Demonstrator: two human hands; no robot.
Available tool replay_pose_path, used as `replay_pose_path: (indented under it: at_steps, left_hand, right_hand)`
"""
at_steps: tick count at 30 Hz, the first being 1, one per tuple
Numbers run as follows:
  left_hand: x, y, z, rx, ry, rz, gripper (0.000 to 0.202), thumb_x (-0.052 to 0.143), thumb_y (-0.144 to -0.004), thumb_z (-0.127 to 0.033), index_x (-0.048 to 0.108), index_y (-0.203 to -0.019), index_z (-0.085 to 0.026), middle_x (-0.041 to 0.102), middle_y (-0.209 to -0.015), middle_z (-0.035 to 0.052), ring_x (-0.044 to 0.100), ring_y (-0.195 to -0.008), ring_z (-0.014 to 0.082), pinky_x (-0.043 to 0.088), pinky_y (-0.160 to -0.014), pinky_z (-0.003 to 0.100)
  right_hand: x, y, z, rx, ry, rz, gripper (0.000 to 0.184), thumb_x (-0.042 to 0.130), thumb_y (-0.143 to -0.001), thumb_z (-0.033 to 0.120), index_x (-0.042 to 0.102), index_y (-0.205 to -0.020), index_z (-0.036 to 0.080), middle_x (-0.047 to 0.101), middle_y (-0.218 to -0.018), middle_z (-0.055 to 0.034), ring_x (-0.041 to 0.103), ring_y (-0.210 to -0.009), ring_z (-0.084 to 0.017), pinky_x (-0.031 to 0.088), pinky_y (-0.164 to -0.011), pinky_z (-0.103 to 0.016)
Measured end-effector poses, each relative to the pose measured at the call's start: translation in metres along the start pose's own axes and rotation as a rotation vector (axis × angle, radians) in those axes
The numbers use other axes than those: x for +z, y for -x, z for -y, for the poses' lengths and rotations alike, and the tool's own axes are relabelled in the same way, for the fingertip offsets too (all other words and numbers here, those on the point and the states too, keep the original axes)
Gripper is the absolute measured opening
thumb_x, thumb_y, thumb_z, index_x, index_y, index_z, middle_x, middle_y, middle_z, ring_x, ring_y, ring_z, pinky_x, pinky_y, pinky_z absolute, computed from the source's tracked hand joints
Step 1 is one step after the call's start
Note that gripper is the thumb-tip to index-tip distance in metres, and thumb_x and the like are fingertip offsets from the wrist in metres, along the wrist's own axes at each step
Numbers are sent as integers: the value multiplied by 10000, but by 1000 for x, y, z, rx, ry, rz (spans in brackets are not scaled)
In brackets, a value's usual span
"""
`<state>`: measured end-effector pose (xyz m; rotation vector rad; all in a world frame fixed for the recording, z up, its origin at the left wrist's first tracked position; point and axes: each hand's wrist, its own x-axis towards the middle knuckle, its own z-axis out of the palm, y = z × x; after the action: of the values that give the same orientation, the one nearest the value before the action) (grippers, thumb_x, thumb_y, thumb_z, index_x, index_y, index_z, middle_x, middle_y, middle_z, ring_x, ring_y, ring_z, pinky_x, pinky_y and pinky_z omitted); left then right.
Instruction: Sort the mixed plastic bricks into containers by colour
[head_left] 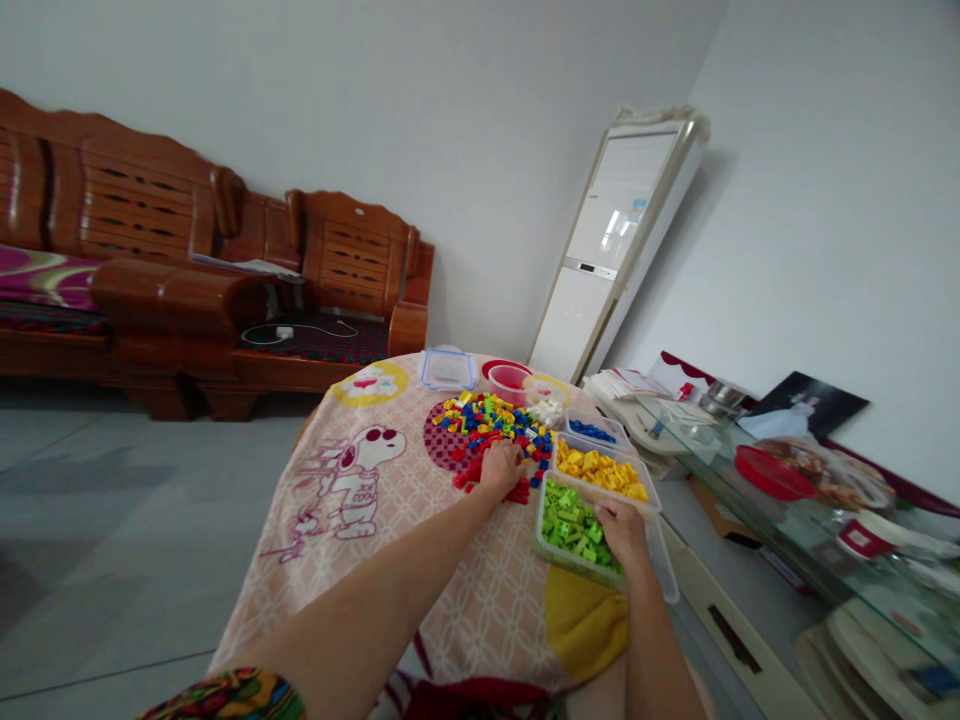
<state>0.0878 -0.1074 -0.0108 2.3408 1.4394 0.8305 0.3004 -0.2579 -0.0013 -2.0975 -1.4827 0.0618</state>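
My left hand [501, 466] reaches down to a heap of red toy bricks [474, 468] on the cloth, fingers curled and their tips partly hidden. Behind it spreads a mixed pile of yellow, blue and red bricks [487, 415]. At the right edge of a clear plastic box [541, 541] is my right hand [621, 526], its fingers closed; whatever they grip is hidden. Green bricks [574, 522] fill that box. The compartment beyond holds yellow bricks [600, 470], and blue bricks [592, 431] lie in a farther one. White bricks [547, 412] are heaped beside it.
A clear lid with blue edging [448, 370] and a pinkish round tub [510, 382] stand at the table's far side. On the right, a cluttered glass table [750, 490] carries a red bowl [772, 472]. Wooden seats [352, 260] and a tall white cabinet-like appliance [607, 240] stand behind.
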Motion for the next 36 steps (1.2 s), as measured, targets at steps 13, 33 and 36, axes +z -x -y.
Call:
replay_pose_path:
  at_steps: [13,33,36]
  left_hand:
    - [-4,-2,-11,34,90,-104,100,601,-829,-251,661,-863,-179,664,-994,75,561,-1017,216,419,-907,348]
    - [-13,6,32,-50,95,-78,232,518,-859,-201,736,-939,-209,714,-972,56,625,-942,190,470,-857,286]
    - [-13,9,29,11,59,-20,261,525,-859,-215,743,-998,-250,710,-1013,50,613,-984,196,453,-896,297]
  right_hand:
    - [-2,2,2,-18,5,-3,329,453,-806,291,759,-746,188,733,-768,-60,643,-766,-209,430,-691,-265]
    - [-2,1,4,1,-10,-1,315,470,-802,281,771,-789,192,747,-837,-66,649,-829,-211,438,-751,-264]
    - [-3,3,5,1,-4,3,318,464,-802,286,766,-762,193,744,-799,-64,648,-800,-211,439,-733,-265]
